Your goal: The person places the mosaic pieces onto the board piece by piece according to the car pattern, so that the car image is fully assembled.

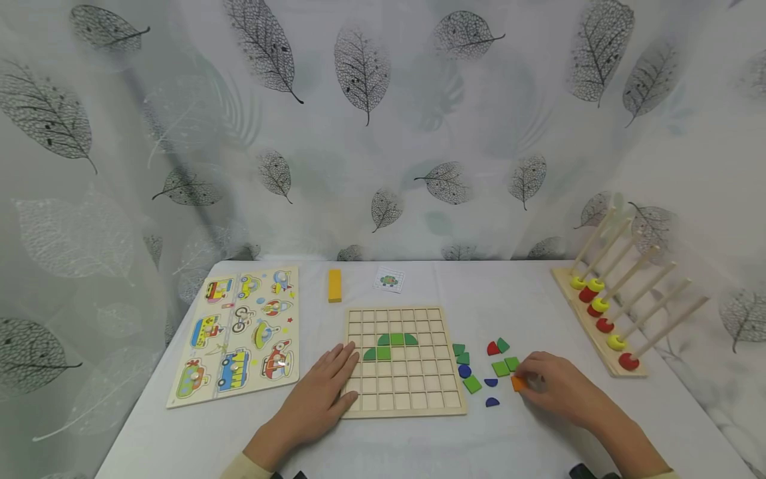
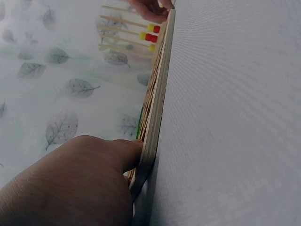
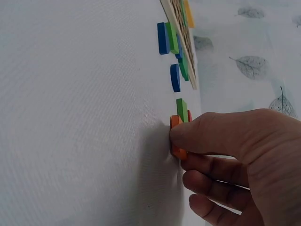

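The right hand [image 1: 559, 389] rests on the desk [image 1: 509, 439] to the right of the wooden grid board [image 1: 403, 359], its thumb and fingers pinching an orange tile [image 1: 518, 383] that lies on the white cloth; the right wrist view confirms the grip on the tile's edge. The left hand [image 1: 320, 396] lies flat, fingers straight and relaxed, with the fingertips over the board's lower left corner and holding nothing. Green tiles [image 1: 391, 344] sit in the grid near its middle, forming an arched shape. Loose pieces lie between the board and the right hand: green squares [image 1: 505, 366] just beside the orange tile, a blue disc [image 1: 464, 371], blue half-round pieces [image 1: 491, 392], and a red piece [image 1: 493, 348]. Behind the board are a yellow block [image 1: 334, 285] and a small card [image 1: 389, 279], whose print is too small to read with certainty. A vehicle peg puzzle [image 1: 239, 332] lies at the left of the desk. A wooden rack of slanted rods [image 1: 622, 293] carrying red and yellow beads stands at the right.
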### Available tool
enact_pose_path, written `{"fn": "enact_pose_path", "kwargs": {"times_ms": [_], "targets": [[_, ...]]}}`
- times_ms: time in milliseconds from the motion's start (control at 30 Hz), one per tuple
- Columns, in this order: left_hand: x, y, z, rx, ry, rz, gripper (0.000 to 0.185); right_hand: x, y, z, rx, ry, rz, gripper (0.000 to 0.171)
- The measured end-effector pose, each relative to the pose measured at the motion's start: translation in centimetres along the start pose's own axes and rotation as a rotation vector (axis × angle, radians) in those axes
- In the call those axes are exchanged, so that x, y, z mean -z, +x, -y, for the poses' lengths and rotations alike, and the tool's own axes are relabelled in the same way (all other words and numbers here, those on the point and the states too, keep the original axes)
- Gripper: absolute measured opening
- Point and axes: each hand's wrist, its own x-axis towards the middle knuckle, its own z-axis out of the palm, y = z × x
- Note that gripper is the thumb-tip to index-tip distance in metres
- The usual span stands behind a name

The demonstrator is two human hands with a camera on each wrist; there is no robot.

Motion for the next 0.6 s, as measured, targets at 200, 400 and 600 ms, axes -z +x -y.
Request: {"fn": "enact_pose_path", "kwargs": {"times_ms": [200, 400, 600], "targets": [[0.0, 0.0, 0.0, 0.002, 0.0, 0.002, 0.07, 0.2, 0.1, 0.2, 0.003, 0.002, -0.029, 0.022], [-0.1, 0.0, 0.1, 0.002, 0.002, 0.004, 0.07, 1.0, 0.3, 0.6, 0.066, 0.011, -0.059, 0.022], [0.1, 0.0, -0.1, 0.003, -0.014, 0.001, 0.069, 1.4, 0.9, 1.6, 0.103, 0.012, -0.096, 0.024]]}}
